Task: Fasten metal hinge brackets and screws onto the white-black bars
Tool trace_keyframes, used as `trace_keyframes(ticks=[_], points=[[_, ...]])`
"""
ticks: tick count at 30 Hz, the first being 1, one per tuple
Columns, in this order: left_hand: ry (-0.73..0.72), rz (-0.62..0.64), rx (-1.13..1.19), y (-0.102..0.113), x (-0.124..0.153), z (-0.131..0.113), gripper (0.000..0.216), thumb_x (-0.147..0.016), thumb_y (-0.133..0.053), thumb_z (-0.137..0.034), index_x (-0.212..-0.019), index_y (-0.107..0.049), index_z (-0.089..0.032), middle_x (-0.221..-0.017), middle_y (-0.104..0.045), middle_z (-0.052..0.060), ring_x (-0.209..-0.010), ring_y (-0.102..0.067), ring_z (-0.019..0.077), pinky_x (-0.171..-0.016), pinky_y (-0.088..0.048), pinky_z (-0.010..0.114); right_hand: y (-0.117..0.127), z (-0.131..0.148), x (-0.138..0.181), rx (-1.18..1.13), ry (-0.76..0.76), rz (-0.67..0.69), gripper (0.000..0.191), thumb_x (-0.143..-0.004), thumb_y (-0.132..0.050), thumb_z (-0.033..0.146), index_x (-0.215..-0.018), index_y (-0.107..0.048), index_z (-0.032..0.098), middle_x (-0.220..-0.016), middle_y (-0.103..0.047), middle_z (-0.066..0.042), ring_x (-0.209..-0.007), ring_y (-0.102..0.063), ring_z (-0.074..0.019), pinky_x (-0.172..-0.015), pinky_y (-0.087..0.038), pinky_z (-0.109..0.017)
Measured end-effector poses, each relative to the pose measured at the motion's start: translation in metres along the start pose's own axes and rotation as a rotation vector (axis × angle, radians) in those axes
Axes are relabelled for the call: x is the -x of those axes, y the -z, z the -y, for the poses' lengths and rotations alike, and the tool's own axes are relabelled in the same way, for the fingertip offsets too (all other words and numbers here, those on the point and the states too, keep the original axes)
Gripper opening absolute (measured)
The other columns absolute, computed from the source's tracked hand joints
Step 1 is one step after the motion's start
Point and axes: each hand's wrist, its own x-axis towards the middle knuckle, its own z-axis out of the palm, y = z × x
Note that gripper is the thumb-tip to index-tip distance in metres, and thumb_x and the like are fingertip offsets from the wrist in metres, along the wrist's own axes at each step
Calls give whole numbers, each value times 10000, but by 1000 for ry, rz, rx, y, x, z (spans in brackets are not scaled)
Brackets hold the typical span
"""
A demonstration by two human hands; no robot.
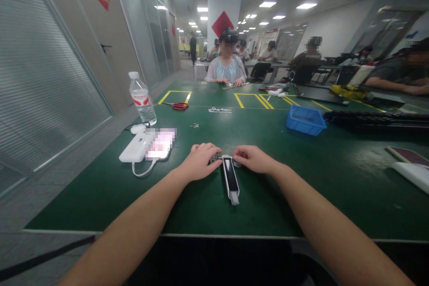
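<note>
Left hand and right hand meet at the far end of a strip, a narrow white-edged piece with a dark middle that lies on the green surface and runs toward us. Both hands curl loosely, fingertips pinching at a small dark part where the strip ends; we cannot tell how firmly either one grips, as the fingers hide the contact.

To work this well, we judge that we should keep the strip flat and straight on the surface, steady it with one hand, and let the other do the fine fingertip work, pressing gently so the small part does not slip or twist.

The strip looks rigid and glossy, pale at its near tip, with the dark band down its length. It sits in the middle near us, between our forearms.

On the left lie a white box with a cable, and a bottle farther off. A blue bin stands to the far right, and scissors lie far left.
</note>
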Motion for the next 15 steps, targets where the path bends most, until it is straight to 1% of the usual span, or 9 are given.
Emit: trace_keyframes(ticks=[4, 8, 11, 15], points=[[32, 8, -16, -1, 0, 4, 272, -884, -469, -331, -1122, -560, -235, -1140, -581, 53, -1088, -506, 236, -939, -335, 419, -5, 0, 4, 76, 15, -72, 152, -841, -500, 250, -833, -624, 163, -677, -568, -3, -610, -498, -121, -587, -376, -246], [54, 17, -39, -3, -1, 6, 249, -880, -468, -320, -1071, -602, -231, -1112, -595, 53, -1071, -515, 244, -928, -340, 436, -8, -2, 8, 88, 29, -130, 168, -837, -514, 245, -897, -645, 158, -705, -546, -7, -608, -476, -117, -591, -374, -249], [78, -1, -52, -3, -2, 6, 219, -874, -481, -309, -1013, -632, -235, -1080, -611, 44, -1042, -528, 238, -908, -350, 430, -9, -2, 9, 107, 42, -155, 169, -831, -526, 232, -912, -653, 155, -692, -532, -4, -602, -463, -116, -591, -370, -252], [117, -26, -62, -1, -3, 5, 184, -850, -527, -343, -886, -656, -218, -1029, -627, 37, -1001, -541, 240, -869, -367, 415, -10, -4, 9, 117, 73, -193, 132, -824, -544, 222, -859, -655, 158, -701, -522, -5, -603, -456, -114, -592, -369, -250]])
